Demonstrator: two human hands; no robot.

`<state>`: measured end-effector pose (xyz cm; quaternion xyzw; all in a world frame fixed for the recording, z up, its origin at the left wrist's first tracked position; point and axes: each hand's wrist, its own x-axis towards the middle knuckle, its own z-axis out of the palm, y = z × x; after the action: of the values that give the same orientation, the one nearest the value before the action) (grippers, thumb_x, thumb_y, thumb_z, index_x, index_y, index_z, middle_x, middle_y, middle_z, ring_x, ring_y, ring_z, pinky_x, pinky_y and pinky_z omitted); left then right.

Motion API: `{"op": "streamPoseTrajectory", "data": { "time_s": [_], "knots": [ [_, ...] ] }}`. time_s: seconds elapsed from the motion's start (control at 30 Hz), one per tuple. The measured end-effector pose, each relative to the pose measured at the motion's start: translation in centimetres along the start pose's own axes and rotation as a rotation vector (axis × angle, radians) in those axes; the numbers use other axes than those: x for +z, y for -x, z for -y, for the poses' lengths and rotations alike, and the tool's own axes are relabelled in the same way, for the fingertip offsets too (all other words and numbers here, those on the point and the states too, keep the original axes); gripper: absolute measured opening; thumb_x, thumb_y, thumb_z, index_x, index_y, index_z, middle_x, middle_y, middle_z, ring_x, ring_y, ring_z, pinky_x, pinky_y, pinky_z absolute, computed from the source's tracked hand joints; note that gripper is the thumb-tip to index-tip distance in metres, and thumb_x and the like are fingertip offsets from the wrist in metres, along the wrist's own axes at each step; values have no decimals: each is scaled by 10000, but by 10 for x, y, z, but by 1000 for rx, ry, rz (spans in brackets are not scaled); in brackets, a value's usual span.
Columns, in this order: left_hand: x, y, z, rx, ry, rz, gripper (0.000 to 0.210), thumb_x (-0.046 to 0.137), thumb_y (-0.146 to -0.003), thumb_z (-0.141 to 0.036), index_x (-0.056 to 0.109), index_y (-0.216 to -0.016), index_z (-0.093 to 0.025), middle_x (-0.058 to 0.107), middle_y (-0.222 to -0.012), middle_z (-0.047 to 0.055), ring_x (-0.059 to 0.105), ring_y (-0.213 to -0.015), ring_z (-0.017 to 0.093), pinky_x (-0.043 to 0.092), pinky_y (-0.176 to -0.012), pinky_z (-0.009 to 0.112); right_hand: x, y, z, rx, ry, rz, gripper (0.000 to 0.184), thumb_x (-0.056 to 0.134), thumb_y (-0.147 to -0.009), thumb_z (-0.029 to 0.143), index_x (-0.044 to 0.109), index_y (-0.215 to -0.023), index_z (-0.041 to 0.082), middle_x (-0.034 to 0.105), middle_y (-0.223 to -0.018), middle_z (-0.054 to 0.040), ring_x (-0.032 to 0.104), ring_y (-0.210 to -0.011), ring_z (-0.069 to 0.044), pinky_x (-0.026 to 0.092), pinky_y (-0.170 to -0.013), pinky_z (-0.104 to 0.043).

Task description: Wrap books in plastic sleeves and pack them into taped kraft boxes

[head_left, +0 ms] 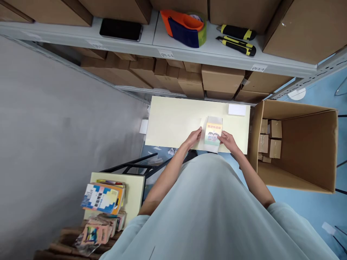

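Note:
A small book (213,135) with a colourful cartoon cover lies on the cream table, close to its front edge. Whitish, see-through wrapping (215,119) shows past the book's top and bottom ends. At the book's right edge, my right hand (228,141) is closed, its thumb and fingers gripping that side. Left of the book, my left hand (194,138) has its fingertips pressed together beside a faint pale strip. Whether it pinches the wrapping's edge is too faint to make out.
The cream table (173,119) bears a white stack (237,109). A large carton (306,144) with small parcels stands right. Above are a shelf (151,38) with a phone (121,29), tape dispenser (187,29) and cutters (237,39). Books (101,198) lie lower left.

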<state>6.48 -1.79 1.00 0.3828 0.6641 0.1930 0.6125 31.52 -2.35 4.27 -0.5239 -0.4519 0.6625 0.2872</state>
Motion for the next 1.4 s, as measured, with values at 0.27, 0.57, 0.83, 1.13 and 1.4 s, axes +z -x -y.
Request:
{"op": "streamPoseTrajectory", "data": {
  "time_s": [0.27,0.57,0.83,1.13,1.4],
  "knots": [
    [-38,13,-5,116,263,-41,478,855,-748,-568,766,-1015,-181,808,-1070,97,728,-971,233,604,-850,361,37,10,29,24,95,-47,505,764,-824,686,662,-983,218,506,-670,58,539,-705,-163,515,-662,-301],
    [-122,48,-9,361,313,-59,445,835,-797,-529,739,-1064,-186,726,-938,50,675,-751,168,604,-683,314,136,-10,56,-38,47,-104,548,787,-809,729,653,-977,224,592,-718,34,543,-678,-151,468,-612,-283],
    [-197,61,4,320,398,29,555,854,-782,-572,669,-1154,-204,656,-757,-31,638,-666,145,603,-694,317,211,-26,70,-72,-18,-75,611,803,-799,752,712,-1082,219,715,-812,-4,613,-703,-165,474,-603,-275],
    [-237,73,20,248,370,78,563,884,-688,-702,695,-858,-200,753,-859,54,720,-856,230,612,-757,340,258,-39,63,-98,99,-134,579,739,-874,701,729,-1179,209,773,-937,-64,709,-818,-232,560,-698,-344],
    [-212,73,7,194,485,-165,402,870,-724,-469,651,-918,-194,741,-954,66,725,-844,213,608,-683,317,291,-25,97,-448,847,-215,208,594,-1078,365,732,-1142,223,730,-1122,-121,677,-1077,-294,592,-975,-458]
  ]
}}
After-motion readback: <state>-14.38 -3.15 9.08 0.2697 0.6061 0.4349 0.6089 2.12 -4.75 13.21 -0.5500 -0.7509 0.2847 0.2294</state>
